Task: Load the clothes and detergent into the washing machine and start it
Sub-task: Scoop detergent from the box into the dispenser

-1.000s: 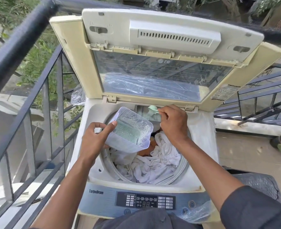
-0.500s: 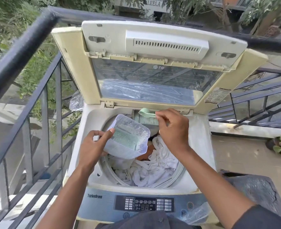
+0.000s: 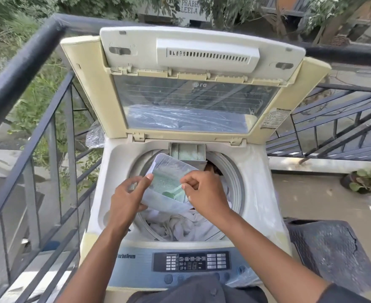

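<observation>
Head view looks down on the top-loading washing machine (image 3: 265,193) that fills most of what I can see, its lid (image 3: 193,88) propped upright against the balcony railing (image 3: 27,62) and its control panel (image 3: 191,261) nearest me, the display too small for me to read. Inside the drum (image 3: 232,182) the clothes (image 3: 186,226), mostly white fabric with something darker showing at the back, already lie in a heap, so I judge the loading of laundry done. At the back rim the detergent drawer (image 3: 188,152) stands open with a pale greenish dusting in it. I judge the step in hand to be dosing the detergent. My left hand (image 3: 125,200) grips the clear plastic detergent tub (image 3: 169,184) by its near-left edge, thumb up on the rim and fingers curled under, holding it tilted over the drum. My right hand (image 3: 204,193) pinches the handle of the small green scoop (image 3: 172,193) between thumb and forefinger, the other fingers curled in, with the bowl of the scoop down inside the tub among the greenish powder. Whether the scoop is filled I cannot tell. The next move, as I read it, calls for lifting a level scoop clear of the tub wall and carrying it to the open drawer just behind without spilling powder on the rim or clothes, keeping the tub steady. After that the drawer and lid remain to be closed and the panel pressed.
</observation>
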Action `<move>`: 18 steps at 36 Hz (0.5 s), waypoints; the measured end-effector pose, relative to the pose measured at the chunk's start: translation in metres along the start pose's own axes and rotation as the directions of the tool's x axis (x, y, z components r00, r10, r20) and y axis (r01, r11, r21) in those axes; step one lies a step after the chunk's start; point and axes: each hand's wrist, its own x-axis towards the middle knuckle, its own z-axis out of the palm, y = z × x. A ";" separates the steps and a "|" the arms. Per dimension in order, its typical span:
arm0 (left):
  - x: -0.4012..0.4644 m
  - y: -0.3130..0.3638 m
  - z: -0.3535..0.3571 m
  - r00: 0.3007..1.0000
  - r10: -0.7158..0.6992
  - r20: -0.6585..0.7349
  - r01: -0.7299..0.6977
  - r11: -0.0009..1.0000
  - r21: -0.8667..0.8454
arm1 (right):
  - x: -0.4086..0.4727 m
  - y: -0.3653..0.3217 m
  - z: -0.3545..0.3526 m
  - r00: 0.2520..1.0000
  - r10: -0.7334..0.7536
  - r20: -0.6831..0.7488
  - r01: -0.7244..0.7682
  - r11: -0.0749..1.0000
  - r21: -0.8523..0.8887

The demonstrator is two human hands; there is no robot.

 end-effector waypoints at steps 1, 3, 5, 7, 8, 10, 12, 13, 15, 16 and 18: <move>0.000 -0.001 0.000 1.000 -0.003 0.006 0.003 1.000 0.000 | -0.002 0.000 0.001 1.000 0.007 0.008 -0.007 1.000 0.006; -0.002 -0.003 0.001 1.000 -0.009 0.016 0.009 1.000 0.002 | -0.004 0.000 0.003 1.000 0.010 0.008 -0.010 1.000 -0.010; -0.003 -0.004 0.001 1.000 -0.013 0.024 0.013 1.000 0.004 | -0.006 0.000 0.004 1.000 0.005 0.004 -0.005 0.999 -0.033; -0.004 -0.004 0.001 0.999 -0.017 0.035 0.017 1.000 0.008 | -0.009 0.001 0.003 1.000 -0.007 -0.013 0.007 0.999 -0.035; -0.005 -0.004 0.001 0.999 -0.017 0.039 0.017 1.000 0.004 | -0.011 0.003 0.002 0.999 -0.032 -0.039 0.030 0.999 -0.037; -0.006 -0.002 0.001 0.998 -0.014 0.053 0.015 1.000 -0.013 | -0.014 0.005 -0.001 0.985 -0.112 -0.130 0.107 0.993 -0.047; -0.009 0.000 0.002 0.997 -0.006 0.075 0.009 1.000 -0.029 | -0.018 0.009 -0.006 0.954 -0.184 -0.238 0.169 0.982 -0.081; -0.010 0.002 0.002 0.996 -0.006 0.085 0.009 0.999 -0.043 | -0.019 0.010 -0.008 0.934 -0.210 -0.288 0.184 0.976 -0.116; -0.012 0.006 0.003 0.995 -0.006 0.103 0.013 0.998 -0.068 | -0.023 0.012 -0.013 0.906 -0.224 -0.359 0.170 0.969 -0.177; -0.012 0.007 0.004 0.993 -0.001 0.115 0.009 0.997 -0.075 | -0.026 0.013 -0.015 0.907 -0.206 -0.367 0.145 0.971 -0.188; -0.013 0.011 0.008 0.991 0.002 0.137 0.009 0.996 -0.084 | -0.031 0.017 -0.021 0.942 -0.107 -0.319 0.059 0.986 -0.156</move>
